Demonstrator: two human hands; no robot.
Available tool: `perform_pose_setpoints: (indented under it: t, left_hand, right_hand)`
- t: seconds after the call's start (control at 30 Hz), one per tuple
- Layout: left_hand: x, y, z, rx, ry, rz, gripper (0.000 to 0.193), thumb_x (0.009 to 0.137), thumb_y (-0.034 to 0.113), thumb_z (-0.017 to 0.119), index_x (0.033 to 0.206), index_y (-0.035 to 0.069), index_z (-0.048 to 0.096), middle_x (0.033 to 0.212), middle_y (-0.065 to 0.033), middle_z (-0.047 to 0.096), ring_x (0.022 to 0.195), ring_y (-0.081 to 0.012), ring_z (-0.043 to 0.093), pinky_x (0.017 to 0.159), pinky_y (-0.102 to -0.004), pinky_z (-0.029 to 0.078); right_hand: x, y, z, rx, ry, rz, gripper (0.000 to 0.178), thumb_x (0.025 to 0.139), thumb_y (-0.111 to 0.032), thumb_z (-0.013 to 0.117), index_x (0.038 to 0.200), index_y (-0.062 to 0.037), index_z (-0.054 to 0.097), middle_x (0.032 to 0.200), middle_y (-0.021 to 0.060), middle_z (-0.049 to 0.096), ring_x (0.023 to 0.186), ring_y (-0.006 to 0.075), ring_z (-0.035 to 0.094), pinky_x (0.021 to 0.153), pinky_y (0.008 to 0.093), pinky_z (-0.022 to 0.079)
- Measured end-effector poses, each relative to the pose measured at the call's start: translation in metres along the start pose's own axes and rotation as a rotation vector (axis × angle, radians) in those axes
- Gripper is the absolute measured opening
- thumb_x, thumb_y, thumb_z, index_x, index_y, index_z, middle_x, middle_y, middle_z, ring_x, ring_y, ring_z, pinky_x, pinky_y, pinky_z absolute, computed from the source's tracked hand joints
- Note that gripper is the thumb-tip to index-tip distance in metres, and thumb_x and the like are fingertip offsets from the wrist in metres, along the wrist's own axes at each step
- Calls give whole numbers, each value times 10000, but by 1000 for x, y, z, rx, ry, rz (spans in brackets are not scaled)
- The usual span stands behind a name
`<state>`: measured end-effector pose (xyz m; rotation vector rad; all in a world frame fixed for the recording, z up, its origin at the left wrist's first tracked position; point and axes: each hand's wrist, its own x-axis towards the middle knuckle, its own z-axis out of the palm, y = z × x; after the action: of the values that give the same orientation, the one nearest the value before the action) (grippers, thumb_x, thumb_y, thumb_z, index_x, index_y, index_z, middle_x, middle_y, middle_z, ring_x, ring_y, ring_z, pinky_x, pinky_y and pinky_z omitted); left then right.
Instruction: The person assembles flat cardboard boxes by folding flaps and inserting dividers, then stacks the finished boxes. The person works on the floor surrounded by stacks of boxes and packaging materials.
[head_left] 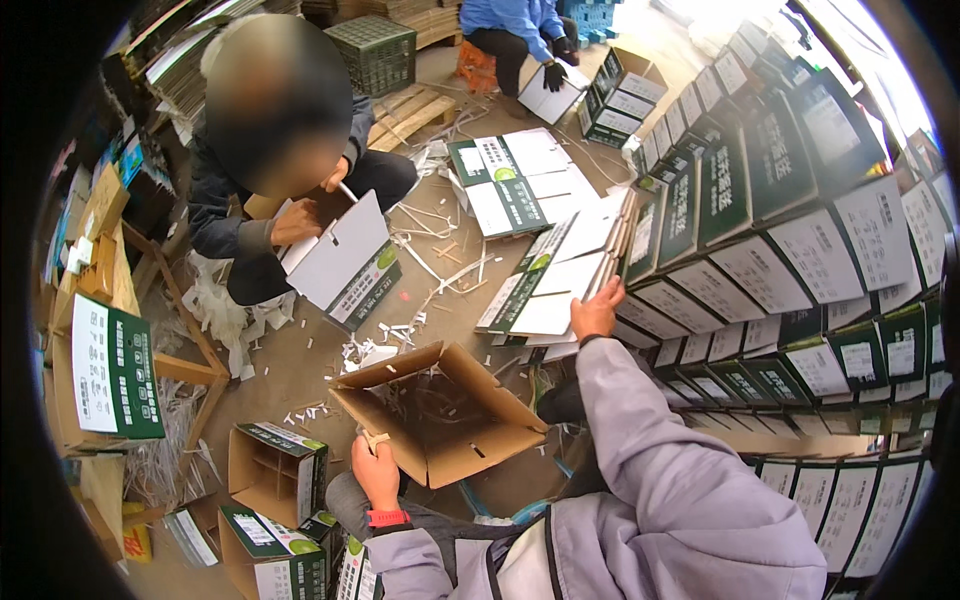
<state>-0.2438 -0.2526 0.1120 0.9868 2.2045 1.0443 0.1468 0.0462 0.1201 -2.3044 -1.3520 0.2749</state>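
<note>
In front of me an unfolded cardboard box point(480, 455) stands tilted, brown inside, with floor showing through it. My left hand point(377, 474) is closed at its near left edge, with a small tan cardboard piece point(375, 440) at the fingertips. Whether that piece belongs to the box, I cannot tell. Farther right, my right hand point(598, 308) grips the edge of a flattened green-and-white carton point(545, 285) on a pile of similar flat ones. Its fingers are partly hidden by the cardboard edges.
Stacked green-and-white cartons point(760, 200) rise on the right. A person point(290, 200) across from me handles a white-sided carton point(345, 260); another person in blue point(515, 20) sits farther back. Small divided boxes point(275, 470) stand at lower left. Paper scraps point(375, 350) litter the floor.
</note>
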Motion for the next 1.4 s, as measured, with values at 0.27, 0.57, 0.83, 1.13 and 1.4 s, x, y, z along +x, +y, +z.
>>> perform_pose_setpoints:
  t: [0.27,0.57,0.83,1.13,1.4]
  left_hand:
    - [16,-1,9,-20,5,8,223,900,160,574,947,-57,581,948,-277,632,895,-479,597,831,-522,476]
    - [18,-7,19,-12,8,33,225,919,179,605,953,-41,575,906,-248,635,845,-446,604,806,-516,481]
    - [0,-17,4,22,25,116,347,882,80,636,1219,10,590,1149,-223,670,1108,-416,648,998,-452,501]
    - [-35,-9,-8,68,-24,211,379,856,74,632,1234,46,620,1062,-203,688,945,-381,671,871,-468,527]
    - [-55,-30,7,303,-173,290,316,990,285,721,1171,32,663,1029,-215,738,940,-370,733,852,-473,566]
  right_hand:
    - [36,49,37,241,-156,177,541,804,-157,745,1223,47,471,1122,385,679,1090,560,656,959,557,512]
    - [16,108,62,256,-278,256,663,830,-220,754,1327,90,444,1270,355,652,1185,505,652,1009,507,522]
    - [-78,34,-26,233,34,-645,542,979,-214,689,1441,23,535,1385,261,598,1271,467,572,1093,525,463]
    - [-173,27,-12,-135,-535,-640,254,938,-201,615,1151,-66,583,856,274,730,829,503,716,752,628,559]
    - [-174,41,-22,-50,-602,-655,581,967,-194,638,1486,-18,446,1349,307,615,1123,517,649,930,600,519]
